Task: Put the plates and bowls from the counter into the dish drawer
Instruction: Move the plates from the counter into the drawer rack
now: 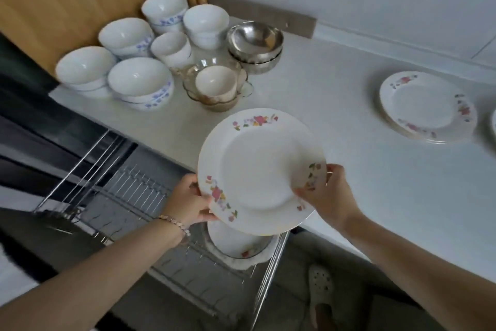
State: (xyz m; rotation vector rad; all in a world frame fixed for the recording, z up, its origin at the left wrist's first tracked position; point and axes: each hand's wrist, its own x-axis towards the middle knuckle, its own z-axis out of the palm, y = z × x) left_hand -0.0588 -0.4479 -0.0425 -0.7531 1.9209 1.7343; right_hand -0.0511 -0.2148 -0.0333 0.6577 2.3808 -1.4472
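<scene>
A white plate with floral rim hangs tilted over the counter's front edge, above the open wire dish drawer. My left hand grips its lower left rim and my right hand grips its right rim. Below it, a floral plate lies in the drawer, partly hidden. A stack of matching plates rests on the counter at the right. Several white bowls with blue flowers stand at the back left, beside steel bowls and a glass bowl holding a cup.
The white counter runs along a pale wall. A wooden panel rises behind the bowls. The drawer's wire rails stick out toward me. My foot in a pale clog is on the floor right of the drawer.
</scene>
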